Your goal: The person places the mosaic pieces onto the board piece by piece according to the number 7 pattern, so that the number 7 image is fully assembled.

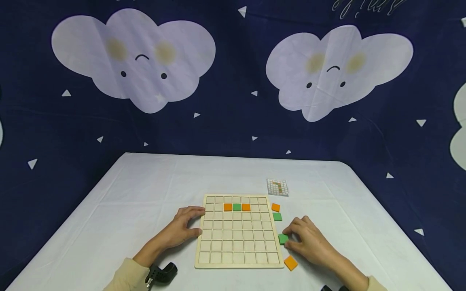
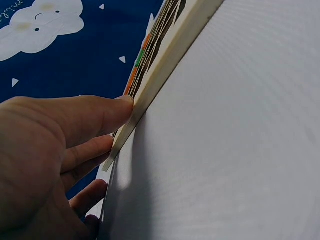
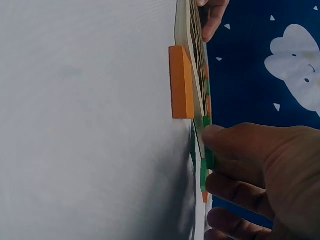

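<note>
White table (image 1: 127, 202), gridded board (image 1: 238, 236), three tiles (image 1: 237, 207) inside

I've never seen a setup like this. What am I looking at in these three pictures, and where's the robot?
There is no robot, only a person's two bare hands. The wide picture comes from a camera worn on the head; the other two come from wrist cameras, each looking at one hand's work.

On the white-covered table lies a pale gridded board. Near its far edge sit two orange tiles with a green tile between them. Along its right side are two loose orange tiles, a loose green tile and, farther back, a small pattern card.

The left hand touches the board's left edge. The right hand pinches another green tile.
</note>
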`<state>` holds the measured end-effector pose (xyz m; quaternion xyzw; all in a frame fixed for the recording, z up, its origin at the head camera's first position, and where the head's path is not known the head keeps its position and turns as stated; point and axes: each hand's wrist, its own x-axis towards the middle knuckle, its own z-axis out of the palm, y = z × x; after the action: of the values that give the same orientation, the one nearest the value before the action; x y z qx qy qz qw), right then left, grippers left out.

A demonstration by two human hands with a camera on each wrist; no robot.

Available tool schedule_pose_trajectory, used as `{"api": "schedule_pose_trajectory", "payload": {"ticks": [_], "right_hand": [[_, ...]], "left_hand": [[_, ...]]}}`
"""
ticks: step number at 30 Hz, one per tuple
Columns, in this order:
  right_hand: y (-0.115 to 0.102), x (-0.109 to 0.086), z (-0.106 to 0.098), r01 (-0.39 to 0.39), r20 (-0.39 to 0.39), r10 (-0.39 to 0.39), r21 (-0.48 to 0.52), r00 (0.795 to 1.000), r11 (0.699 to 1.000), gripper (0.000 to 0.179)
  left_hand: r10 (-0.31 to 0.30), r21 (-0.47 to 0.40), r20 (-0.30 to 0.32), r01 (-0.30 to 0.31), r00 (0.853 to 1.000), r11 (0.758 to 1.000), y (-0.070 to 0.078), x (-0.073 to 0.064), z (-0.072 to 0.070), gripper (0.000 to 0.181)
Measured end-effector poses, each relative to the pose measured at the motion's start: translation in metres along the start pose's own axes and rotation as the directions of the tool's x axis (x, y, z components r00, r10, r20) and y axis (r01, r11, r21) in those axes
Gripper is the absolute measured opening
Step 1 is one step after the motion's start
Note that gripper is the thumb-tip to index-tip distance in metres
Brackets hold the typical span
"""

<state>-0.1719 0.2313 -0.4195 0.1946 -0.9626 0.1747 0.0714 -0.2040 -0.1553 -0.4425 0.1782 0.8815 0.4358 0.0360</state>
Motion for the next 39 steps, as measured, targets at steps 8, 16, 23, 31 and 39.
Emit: {"api": "schedule_pose_trajectory", "payload": {"ticks": [8,16,23,31,39], "right_hand": [[-0.005,0.004,-0.003,0.013,-0.014,-0.013,0.0,1.0,1.0,0.021],[-0.012,0.01,-0.003,0.025,-0.027,-0.025,0.005,0.999,1.0,0.021],[-0.018,0.019,-0.003,0.042,-0.07,-0.039,0.043,0.997,0.998,0.02],[-0.025,0.034,-0.001,0.04,-0.082,-0.033,0.089,0.996,0.995,0.021],[-0.032,0.048,0.001,0.056,-0.084,-0.046,0.125,0.995,0.991,0.02]], "left_hand": [[-0.001,0.001,0.003,0.001,1.0,1.0,-0.001,0.0,0.0,0.052],[-0.002,0.003,0.003,0.002,1.0,1.0,0.0,0.0,0.0,0.052],[-0.003,0.006,0.002,0.003,1.0,1.0,0.0,0.0,0.0,0.052],[0.004,0.017,0.0,-0.004,1.0,1.0,-0.002,0.0,0.0,0.053],[0.017,0.009,0.007,-0.017,1.0,1.0,-0.001,0.0,0.0,0.052]]}}
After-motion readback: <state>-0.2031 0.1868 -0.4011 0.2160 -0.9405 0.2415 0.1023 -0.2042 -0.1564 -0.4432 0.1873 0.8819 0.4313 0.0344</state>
